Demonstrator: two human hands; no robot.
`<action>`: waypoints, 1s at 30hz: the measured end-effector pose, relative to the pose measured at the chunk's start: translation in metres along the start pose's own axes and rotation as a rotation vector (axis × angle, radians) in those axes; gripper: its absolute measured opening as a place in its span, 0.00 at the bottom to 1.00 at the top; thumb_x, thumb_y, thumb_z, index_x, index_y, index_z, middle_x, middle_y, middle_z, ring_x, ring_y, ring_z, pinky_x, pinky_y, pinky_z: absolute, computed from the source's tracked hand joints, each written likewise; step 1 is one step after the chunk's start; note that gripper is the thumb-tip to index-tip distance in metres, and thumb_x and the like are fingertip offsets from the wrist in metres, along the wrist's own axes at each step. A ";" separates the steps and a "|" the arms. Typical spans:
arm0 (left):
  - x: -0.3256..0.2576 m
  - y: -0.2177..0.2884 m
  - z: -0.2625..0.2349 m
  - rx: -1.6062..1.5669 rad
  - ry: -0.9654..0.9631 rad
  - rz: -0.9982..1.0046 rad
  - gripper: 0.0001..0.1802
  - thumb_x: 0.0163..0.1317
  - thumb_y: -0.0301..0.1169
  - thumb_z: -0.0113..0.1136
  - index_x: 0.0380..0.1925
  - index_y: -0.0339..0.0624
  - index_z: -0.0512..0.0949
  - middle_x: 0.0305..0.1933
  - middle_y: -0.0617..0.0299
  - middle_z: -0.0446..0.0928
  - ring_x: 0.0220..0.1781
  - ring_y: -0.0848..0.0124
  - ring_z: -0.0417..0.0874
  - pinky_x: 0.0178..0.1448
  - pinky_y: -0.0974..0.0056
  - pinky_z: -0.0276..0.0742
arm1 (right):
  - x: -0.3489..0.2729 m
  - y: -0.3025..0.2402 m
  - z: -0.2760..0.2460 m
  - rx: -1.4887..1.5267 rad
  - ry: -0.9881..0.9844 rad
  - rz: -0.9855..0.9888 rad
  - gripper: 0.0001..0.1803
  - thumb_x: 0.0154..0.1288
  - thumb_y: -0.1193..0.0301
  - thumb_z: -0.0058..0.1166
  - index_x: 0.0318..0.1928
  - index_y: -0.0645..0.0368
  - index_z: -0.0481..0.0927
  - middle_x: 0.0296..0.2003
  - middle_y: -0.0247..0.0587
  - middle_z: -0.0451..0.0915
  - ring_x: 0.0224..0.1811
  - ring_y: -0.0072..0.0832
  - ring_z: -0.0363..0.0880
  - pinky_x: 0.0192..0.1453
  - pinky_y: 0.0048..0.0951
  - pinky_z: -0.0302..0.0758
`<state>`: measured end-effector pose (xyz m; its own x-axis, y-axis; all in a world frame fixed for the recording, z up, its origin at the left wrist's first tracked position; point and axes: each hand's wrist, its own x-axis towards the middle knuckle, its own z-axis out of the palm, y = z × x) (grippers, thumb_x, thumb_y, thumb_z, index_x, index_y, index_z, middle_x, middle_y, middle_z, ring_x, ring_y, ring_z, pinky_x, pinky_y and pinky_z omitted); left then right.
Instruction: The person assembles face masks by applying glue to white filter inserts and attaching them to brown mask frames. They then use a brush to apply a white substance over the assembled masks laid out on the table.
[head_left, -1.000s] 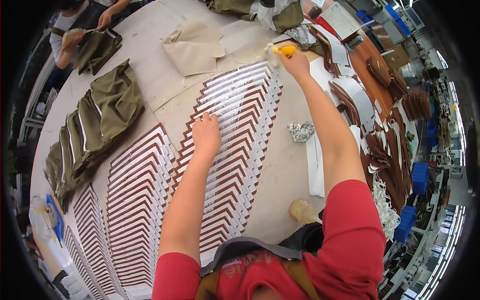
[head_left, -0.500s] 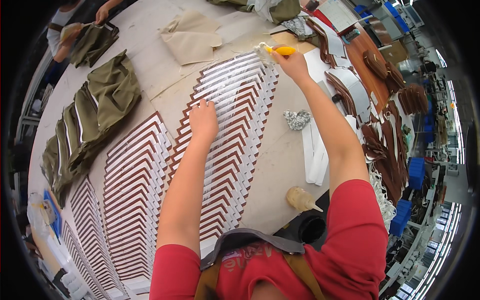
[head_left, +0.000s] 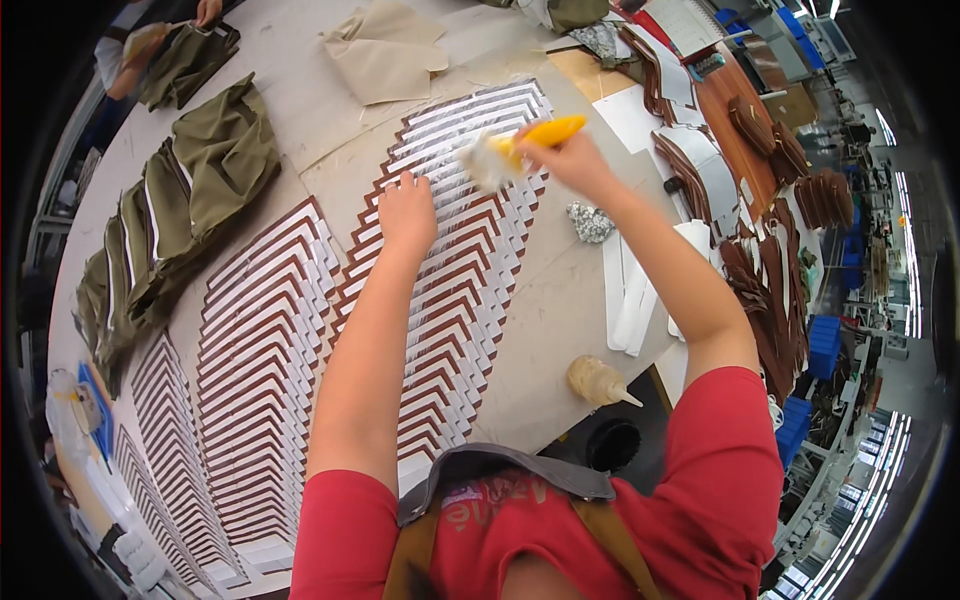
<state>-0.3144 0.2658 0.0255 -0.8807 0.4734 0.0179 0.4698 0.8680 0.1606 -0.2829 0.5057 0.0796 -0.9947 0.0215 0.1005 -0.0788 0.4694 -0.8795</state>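
My left hand (head_left: 405, 210) lies flat, fingers apart, on a long row of overlapping brown-and-white chevron-shaped pieces (head_left: 450, 300) spread on the table (head_left: 560, 290). My right hand (head_left: 570, 160) grips a brush with a yellow handle (head_left: 545, 132); its white bristles (head_left: 482, 165) are blurred and touch the upper part of the same row. A second row of chevron pieces (head_left: 265, 340) lies to the left, and a third (head_left: 165, 440) beyond it.
Olive green fabric pieces (head_left: 170, 210) lie along the left side. Tan paper sheets (head_left: 385, 55) sit at the top. A squeeze bottle (head_left: 597, 382), crumpled foil (head_left: 590, 222), white strips (head_left: 630, 290) and brown leather pieces (head_left: 770, 270) are on the right. Another person's hands (head_left: 150, 40) work at top left.
My right hand has drawn the brush back from the far end of the row toward me, onto the chevron pieces. My left hand stays pressed on the row.
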 end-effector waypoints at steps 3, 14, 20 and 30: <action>0.000 0.004 -0.004 0.002 -0.025 -0.010 0.15 0.47 0.24 0.57 0.38 0.39 0.73 0.44 0.54 0.72 0.44 0.54 0.77 0.45 0.55 0.75 | -0.001 0.016 0.001 -0.132 -0.001 0.049 0.13 0.59 0.56 0.55 0.38 0.48 0.83 0.23 0.35 0.80 0.24 0.27 0.79 0.28 0.28 0.72; 0.001 0.005 -0.004 0.020 -0.069 -0.010 0.14 0.50 0.24 0.55 0.40 0.39 0.73 0.46 0.53 0.72 0.48 0.53 0.76 0.47 0.54 0.74 | -0.028 0.010 0.007 -0.227 0.028 -0.041 0.13 0.60 0.57 0.54 0.40 0.49 0.81 0.23 0.35 0.80 0.22 0.27 0.78 0.26 0.26 0.70; 0.001 0.005 -0.006 0.028 -0.066 -0.009 0.14 0.50 0.24 0.55 0.40 0.39 0.73 0.46 0.53 0.72 0.48 0.53 0.76 0.47 0.54 0.74 | -0.004 0.007 -0.010 -0.173 0.174 0.017 0.11 0.61 0.61 0.55 0.39 0.52 0.81 0.24 0.34 0.80 0.21 0.22 0.75 0.26 0.22 0.69; 0.001 0.007 -0.005 0.039 -0.038 -0.009 0.14 0.50 0.26 0.57 0.40 0.40 0.74 0.43 0.55 0.72 0.47 0.57 0.77 0.46 0.57 0.74 | 0.084 -0.004 -0.001 -0.762 0.062 0.024 0.17 0.58 0.50 0.52 0.38 0.47 0.82 0.25 0.39 0.81 0.28 0.36 0.80 0.32 0.35 0.74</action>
<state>-0.3128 0.2716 0.0313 -0.8823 0.4702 -0.0211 0.4645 0.8771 0.1225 -0.3664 0.5062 0.0920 -0.9882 0.0785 0.1315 0.0327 0.9469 -0.3198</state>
